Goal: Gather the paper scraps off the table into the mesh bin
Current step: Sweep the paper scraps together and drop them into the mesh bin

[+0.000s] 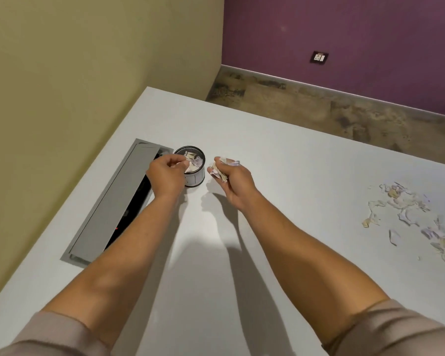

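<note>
Both forearms extended, left hand [166,173] and right hand [233,179] pinching.

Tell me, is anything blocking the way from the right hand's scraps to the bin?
Nothing visible does. The right hand holds scraps just beside the bin, with only bare table between. The left hand pinches a scrap over the bin's open top.

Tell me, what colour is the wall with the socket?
Purple wall, seen clearly in the head view, behind the socket.
</note>
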Demonstrator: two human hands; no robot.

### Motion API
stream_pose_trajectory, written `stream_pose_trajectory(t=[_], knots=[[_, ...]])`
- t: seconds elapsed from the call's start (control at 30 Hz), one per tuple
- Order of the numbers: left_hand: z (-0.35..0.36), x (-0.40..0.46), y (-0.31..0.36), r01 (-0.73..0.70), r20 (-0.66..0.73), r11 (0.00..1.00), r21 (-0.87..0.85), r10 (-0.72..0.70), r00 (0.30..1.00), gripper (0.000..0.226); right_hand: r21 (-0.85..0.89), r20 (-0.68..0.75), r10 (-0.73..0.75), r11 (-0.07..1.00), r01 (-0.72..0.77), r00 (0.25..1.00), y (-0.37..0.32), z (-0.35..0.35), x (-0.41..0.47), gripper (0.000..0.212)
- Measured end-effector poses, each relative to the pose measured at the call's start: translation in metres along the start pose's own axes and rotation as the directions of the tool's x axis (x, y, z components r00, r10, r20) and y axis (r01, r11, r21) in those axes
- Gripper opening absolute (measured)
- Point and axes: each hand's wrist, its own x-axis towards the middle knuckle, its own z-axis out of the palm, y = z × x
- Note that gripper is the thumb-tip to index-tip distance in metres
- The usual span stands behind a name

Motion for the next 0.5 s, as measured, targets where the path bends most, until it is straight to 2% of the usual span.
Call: stream_pose_trajectory(t=[0.17,0.27,0.33,0.5], knots=[[0.006,0.035,0.003,-0.032,0.007,0.995,0.089,0.032,0.999,0.015,-0.242,-0.008,-0.118,0.964,0.113,0.993,-0.005,0.038,0.035,0.016],[0.009,0.048,0.002,-0.056,0.044,0.989,0.136,0.05,0.998,0.014,-0.482,0.039,-0.235,0.847,0.224,0.971,-0.003,0.052,0.054,0.015],[0.012,0.052,0.0,-0.076,0.069,0.982,0.173,0.065,0.995,0.014,-0.595,0.093,-0.252,0.761,0.257,0.963,0.0,0.057,0.06,0.013],[0.013,0.056,-0.007,-0.102,0.078,0.975,0.199,0.088,0.993,0.026,-0.681,0.169,-0.2,0.684,0.261,0.965,0.002,0.059,0.065,0.044]])
